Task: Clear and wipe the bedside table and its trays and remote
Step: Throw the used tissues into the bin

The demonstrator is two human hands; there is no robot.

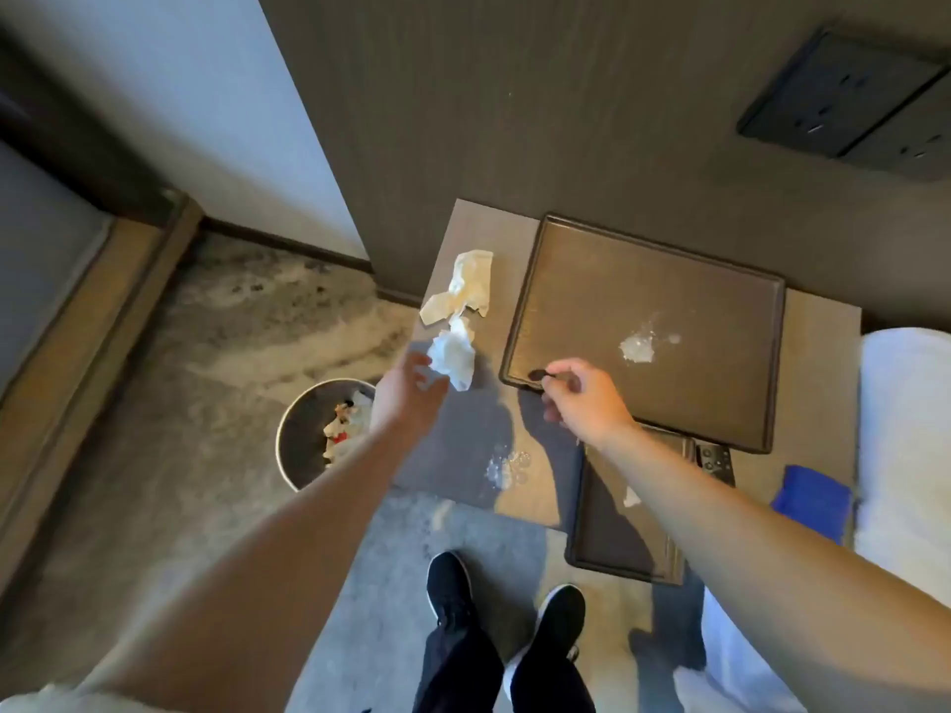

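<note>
L hand at a white tissue, R hand pinching off the big tray's corner.

I see the L hand [411, 396] reaching fwd, fingertips against a crumpled white tissue [453, 360]; too blurred, so can't tell if it grips it. R hand [586, 398] is palm down w/ fingers curled, pinching a small dark object [538, 374] at the nearest corner of the big tray [617, 280], which holds only a white smear [638, 347] just beyond the R hand. Under the R forearm is a small tray [612, 542] w/ one white scrap [630, 496]; the remote [715, 458] is just right of that wrist and a blue cloth [810, 499] further right. A yellowish tissue [463, 290] lies beyond the L hand and white flecks [507, 468] between the forearms, all on the bedside table [478, 223]. Left of the L forearm is a bin [280, 445] on the floor, w/ rubbish inside.
</note>
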